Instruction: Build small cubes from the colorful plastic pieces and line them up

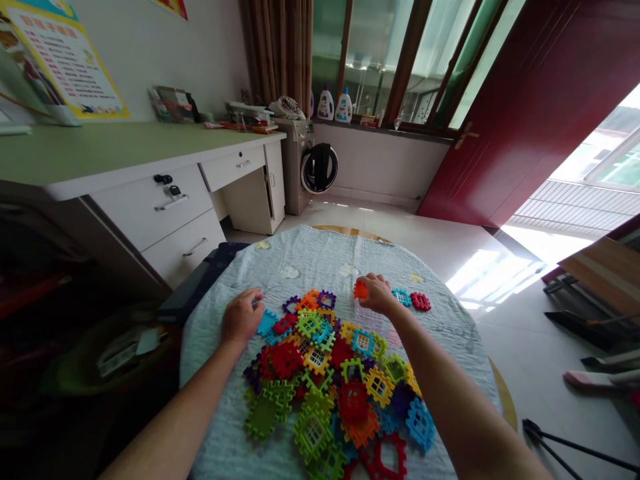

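A heap of colourful plastic interlocking building tiles with notched edges lies on the cloth-covered round table. Over the far side of the cloth, my right hand pinches an orange building tile. A blue tile and a red tile lie side by side just right of that hand. My left hand is by the heap's left edge, close to a flat light-blue tile. Its fingers are curled, and whatever may be between them is hidden.
Beyond the table on the left runs a desk with drawers. A washing machine stands at the back near detergent bottles on the sill. To the right are an open red door and a black stand leg.
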The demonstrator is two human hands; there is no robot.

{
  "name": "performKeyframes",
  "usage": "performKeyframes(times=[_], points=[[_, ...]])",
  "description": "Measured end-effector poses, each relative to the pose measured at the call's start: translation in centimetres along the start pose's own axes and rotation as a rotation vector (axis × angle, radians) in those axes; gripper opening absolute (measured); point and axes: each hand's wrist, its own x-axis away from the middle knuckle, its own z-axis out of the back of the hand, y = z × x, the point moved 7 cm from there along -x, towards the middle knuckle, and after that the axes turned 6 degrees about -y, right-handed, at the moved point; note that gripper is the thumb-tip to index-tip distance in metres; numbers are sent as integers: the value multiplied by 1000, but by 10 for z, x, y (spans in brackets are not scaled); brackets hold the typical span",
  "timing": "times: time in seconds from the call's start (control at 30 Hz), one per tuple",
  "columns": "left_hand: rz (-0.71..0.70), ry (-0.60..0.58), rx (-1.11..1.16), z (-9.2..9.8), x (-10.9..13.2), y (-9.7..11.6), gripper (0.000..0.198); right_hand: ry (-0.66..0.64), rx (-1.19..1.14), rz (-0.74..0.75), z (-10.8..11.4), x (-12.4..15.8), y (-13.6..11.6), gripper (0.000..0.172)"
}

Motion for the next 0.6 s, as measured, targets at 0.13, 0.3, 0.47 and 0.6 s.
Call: performKeyframes(times=[0.13,0.3,0.47,0.6], points=[[10,-2,1,0,0,0,23,-52,6,21,-9,-21,-5,52],[9,1,9,0,-1,0,23,-95,-11,39,-7,-28,4,68],[8,-8,2,0,-1,1,23,-14,-58,8,19,-25,33,62],[18,-7,-3,0,-1,0,22,-23,-40,-11,14,-23,33,53]])
